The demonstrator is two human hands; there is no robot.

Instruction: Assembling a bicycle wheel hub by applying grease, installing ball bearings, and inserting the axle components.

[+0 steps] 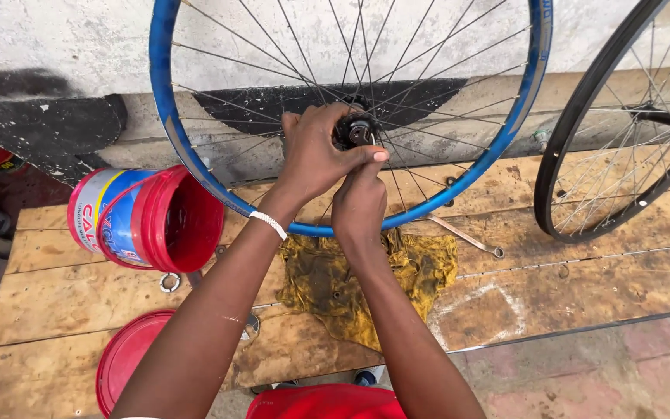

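Both hands grip at the hub (357,132) of the upright blue wheel (166,116): left hand (316,151) above, right hand (360,203) below.

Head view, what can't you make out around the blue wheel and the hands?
- Hub of the blue wheel: mostly covered by the left hand and right hand; whether either holds a small part cannot be told.
- Blue wheel: top cut off by the upper edge.
- Black wheel: cut off by the right edge.
- Spanner: one end hidden behind the blue rim.
- Red lid: partly covered by the left forearm.
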